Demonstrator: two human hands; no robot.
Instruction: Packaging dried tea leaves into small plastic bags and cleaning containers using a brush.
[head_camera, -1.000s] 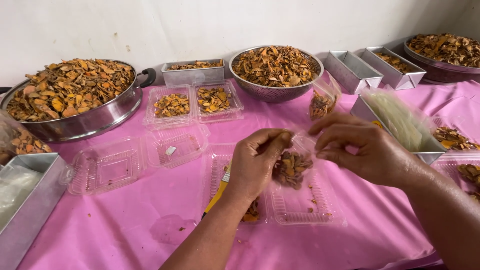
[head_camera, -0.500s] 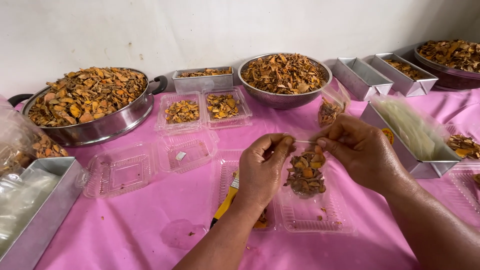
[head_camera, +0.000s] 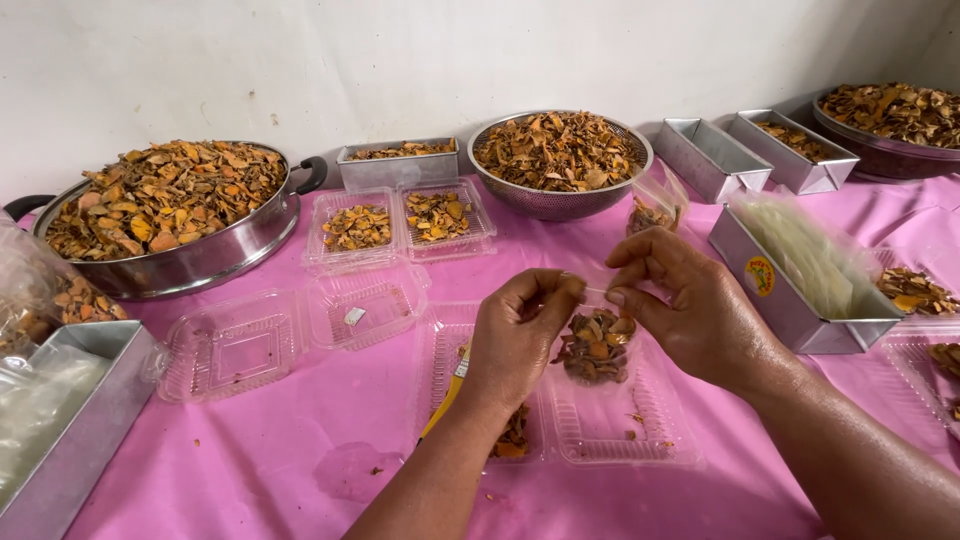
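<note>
Both hands meet above the open clear clamshell tray (head_camera: 610, 435) at the near centre of the pink tablecloth (head_camera: 300, 470). Left hand (head_camera: 520, 340) is closed in a pinch on the left edge of a small clear plastic bag (head_camera: 597, 340); right hand (head_camera: 690, 305) is closed in a pinch on the right edge. Holding the mouth from 2 sides keeps the bag upright and hanging just over the tray, so loose pieces would fall into the tray. Largest nearby items are the wide steel pan (head_camera: 180, 255) at far left and the steel colander bowl (head_camera: 560, 195) behind the hands, both heaped with dried orange-brown chips. Next comes 1 filled 2-compartment tray (head_camera: 400, 225), then 1 empty clamshell (head_camera: 290, 330). Smallest is the bag itself: transparent, thin, its lower part filled with dark brown and orange chips.
</note>
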